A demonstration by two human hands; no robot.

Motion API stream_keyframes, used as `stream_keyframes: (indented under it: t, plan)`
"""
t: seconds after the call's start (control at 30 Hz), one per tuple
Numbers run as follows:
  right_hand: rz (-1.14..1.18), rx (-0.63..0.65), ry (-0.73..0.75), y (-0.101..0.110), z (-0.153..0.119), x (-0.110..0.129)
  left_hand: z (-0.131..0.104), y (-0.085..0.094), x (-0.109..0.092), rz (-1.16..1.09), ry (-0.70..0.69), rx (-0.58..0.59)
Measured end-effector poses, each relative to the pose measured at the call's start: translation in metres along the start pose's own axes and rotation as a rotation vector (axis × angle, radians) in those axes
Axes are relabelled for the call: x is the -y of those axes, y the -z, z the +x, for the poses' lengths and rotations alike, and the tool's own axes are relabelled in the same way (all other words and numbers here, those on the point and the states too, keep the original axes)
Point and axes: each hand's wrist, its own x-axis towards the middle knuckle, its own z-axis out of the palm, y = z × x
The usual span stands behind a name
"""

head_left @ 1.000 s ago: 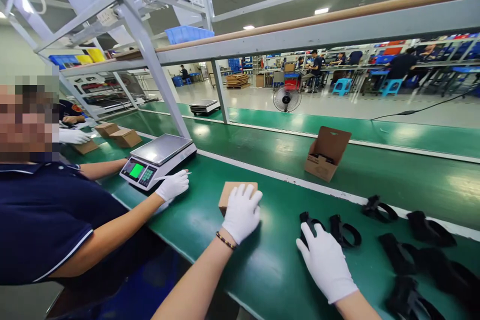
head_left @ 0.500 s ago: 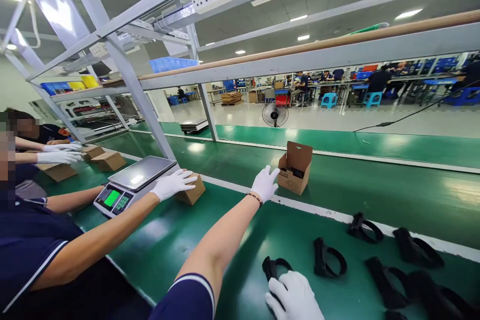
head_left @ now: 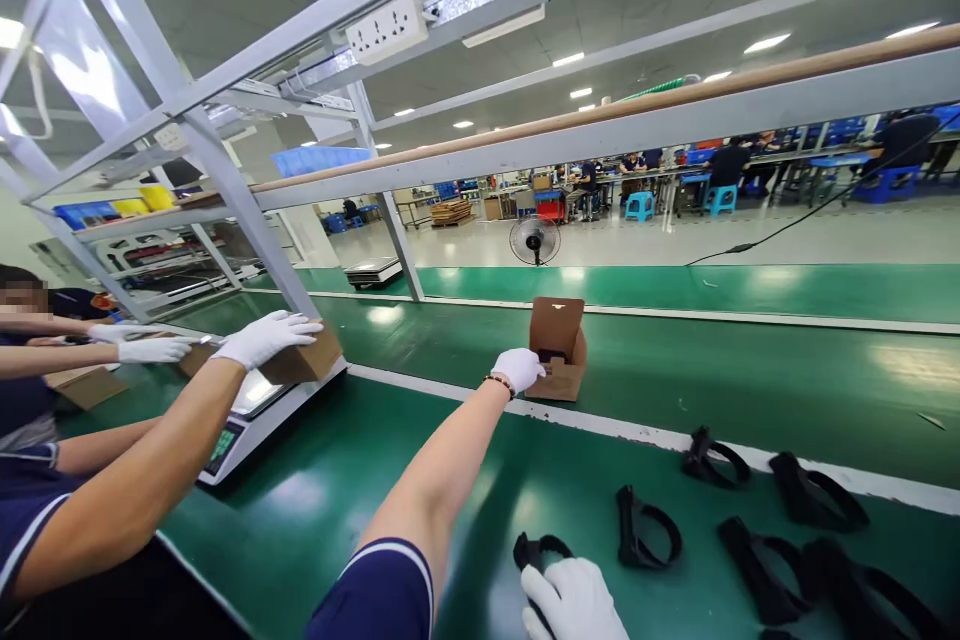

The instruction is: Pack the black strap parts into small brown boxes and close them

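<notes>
My left hand point(head_left: 519, 370), in a white glove, is at the left front edge of an open cardboard box point(head_left: 564, 382), its fingers closed on the edge. The box has its lid raised and something dark inside. My right hand point(head_left: 576, 600), also gloved, is at the bottom of the view with its fingers around a black strap item point(head_left: 541, 548) lying on the green surface point(head_left: 375, 480). Several more black strap items point(head_left: 649, 528) lie to the right of it.
At the left, a co-worker's gloved hand point(head_left: 270, 338) holds a closed box point(head_left: 311, 357) over a scale point(head_left: 259, 420). Another person's gloved hands are behind. A metal frame point(head_left: 244, 210) with a shelf rises in front. A fan point(head_left: 535, 242) stands beyond.
My left hand has reached the open box and closed on its edge; the box has turned. The co-worker's box has moved left and up over the scale. The view has shifted slightly.
</notes>
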Motion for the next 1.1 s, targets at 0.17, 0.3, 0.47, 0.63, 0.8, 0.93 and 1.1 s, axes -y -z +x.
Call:
stream_keyframes:
  t: [0.17,0.3,0.47,0.63,0.8,0.93,1.1]
  plan:
    - [0.087,-0.084,-0.006,0.021,0.003,0.000,-0.086,-0.013,0.006,0.029,-0.004,-0.003]
    - [0.185,-0.255,-0.042,0.050,0.009,-0.002,-0.188,-0.039,0.009,0.028,0.026,-0.049]
    - [0.262,-0.270,-0.066,0.083,0.056,0.008,-0.272,-0.068,-0.011,-0.002,0.123,-0.107]
    - [0.148,0.024,0.074,0.070,0.101,0.035,-0.313,-0.082,-0.019,-0.200,-0.004,-0.487]
    - [-0.011,0.272,0.111,0.040,0.098,0.053,-0.317,-0.095,-0.005,-0.623,-0.022,-0.861]
    - [0.018,0.330,0.154,0.041,0.100,0.058,-0.291,-0.107,-0.009,-0.898,0.018,-0.612]
    - [0.299,0.221,0.160,0.070,0.098,0.032,-0.275,-0.115,-0.013,-0.966,0.122,-0.600]
